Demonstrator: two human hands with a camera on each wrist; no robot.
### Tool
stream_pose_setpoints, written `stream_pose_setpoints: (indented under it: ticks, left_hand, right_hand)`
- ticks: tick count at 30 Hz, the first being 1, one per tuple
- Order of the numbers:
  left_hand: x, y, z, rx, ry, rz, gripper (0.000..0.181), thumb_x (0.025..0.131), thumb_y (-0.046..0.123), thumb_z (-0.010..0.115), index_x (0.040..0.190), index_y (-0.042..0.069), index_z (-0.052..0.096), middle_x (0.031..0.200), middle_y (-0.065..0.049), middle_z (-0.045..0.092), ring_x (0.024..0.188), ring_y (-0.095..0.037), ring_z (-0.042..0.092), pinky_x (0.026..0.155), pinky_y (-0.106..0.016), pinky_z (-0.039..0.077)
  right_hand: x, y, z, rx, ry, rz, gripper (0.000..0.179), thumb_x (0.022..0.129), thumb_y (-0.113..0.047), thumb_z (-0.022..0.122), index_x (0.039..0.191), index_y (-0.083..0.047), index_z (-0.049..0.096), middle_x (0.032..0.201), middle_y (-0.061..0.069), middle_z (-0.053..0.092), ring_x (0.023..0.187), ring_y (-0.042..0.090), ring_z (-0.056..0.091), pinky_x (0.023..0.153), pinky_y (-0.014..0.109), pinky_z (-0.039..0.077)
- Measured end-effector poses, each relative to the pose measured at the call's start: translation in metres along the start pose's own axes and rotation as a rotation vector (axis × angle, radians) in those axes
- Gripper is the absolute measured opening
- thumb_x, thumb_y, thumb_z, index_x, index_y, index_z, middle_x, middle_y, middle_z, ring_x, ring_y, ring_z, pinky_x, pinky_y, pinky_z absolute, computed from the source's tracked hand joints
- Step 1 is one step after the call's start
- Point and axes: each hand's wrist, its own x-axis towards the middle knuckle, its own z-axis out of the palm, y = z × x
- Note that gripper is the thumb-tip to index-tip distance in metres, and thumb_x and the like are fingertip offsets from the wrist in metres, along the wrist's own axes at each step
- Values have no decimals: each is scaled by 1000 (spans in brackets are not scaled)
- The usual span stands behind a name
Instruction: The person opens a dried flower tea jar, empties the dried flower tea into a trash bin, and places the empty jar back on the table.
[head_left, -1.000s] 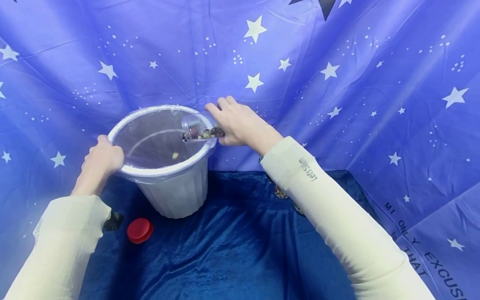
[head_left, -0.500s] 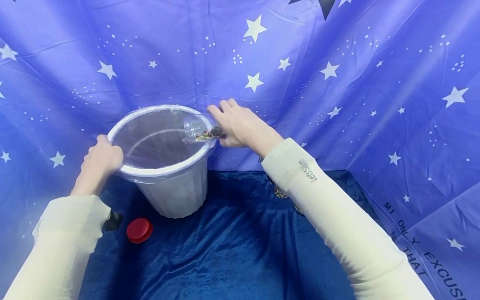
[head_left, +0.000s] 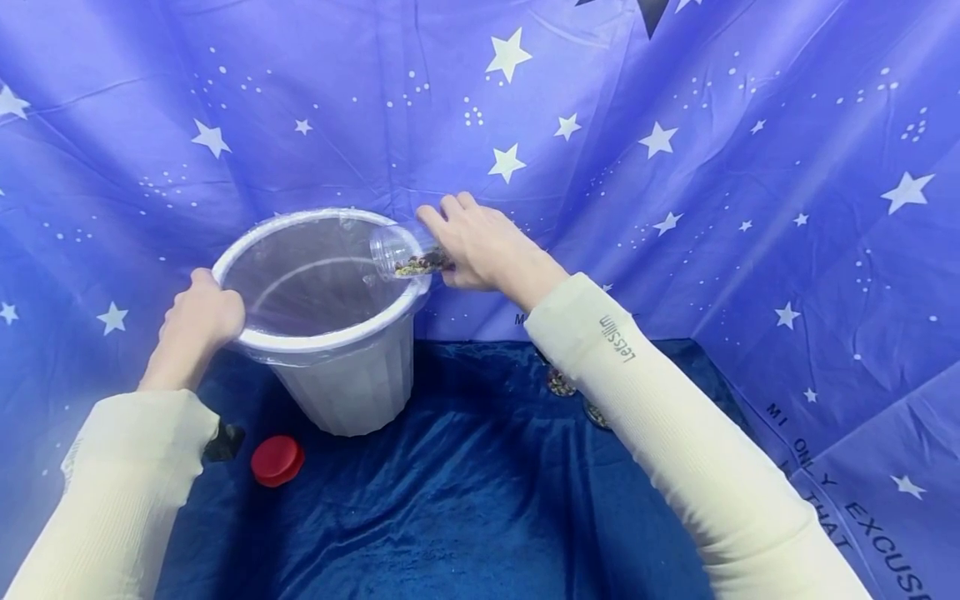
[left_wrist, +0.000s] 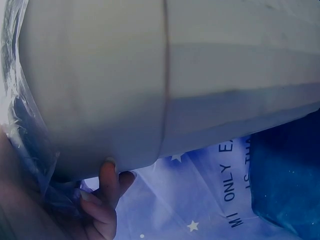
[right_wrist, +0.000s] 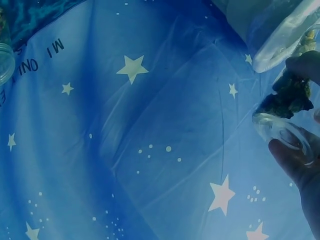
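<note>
- A big white bin (head_left: 345,392) stands on a dark blue cloth (head_left: 465,508).
- Clear, shiny plastic (left_wrist: 15,95) goes over the bin's rim and hangs down a little on the outside.
- The left hand (head_left: 198,317) grips the bin's rim on the left side. In the left wrist view, its fingers curl under the rim and some fingertips touch the bin's wall.
- The right hand (head_left: 480,246) holds a clear jar (head_left: 380,250) at the right side of the bin. Its fingers and thumb are bent round the jar's bottom end.
- The jar lies on its side, and its mouth is over the inside of the bin. I cannot tell if the jar touches the rim.
- Small yellow, brown and dark bits (head_left: 422,265) lie along the low side of the jar.
- A round red lid (head_left: 277,460) sits on the cloth, in front of the bin and a bit to the left.
- Right of the bin, two more pots of bits (head_left: 561,382) peek out, partly hidden by the right sleeve (head_left: 675,433).
- Behind the bin hangs a purple-blue curtain (head_left: 675,200) with white stars (head_left: 509,55). Far to the right of the bin, it has black letters (head_left: 885,554).
</note>
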Motion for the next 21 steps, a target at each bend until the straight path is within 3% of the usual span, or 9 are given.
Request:
stream_pose_setpoints:
  ticks: [9,21]
  left_hand:
    - [1,0,0,-3,9,-2,64,96,25,17,145,-15,9,134,-48,33,123,-66,33,94,-70,34]
    - [3,0,0,-13,11,-9,65,96,26,17,146,-14,8,135,-48,33,124,-66,32,96,-70,33]
  right_hand:
    - [4,-7,1,-32,26,-33,65,85,-19,70,141,-10,40,125,17,51,115,33,49,91,43,53]
    - [5,-10,6,-82,59,-54,59,87,-11,63,141,-10,40,126,18,51,117,35,49,85,42,55]
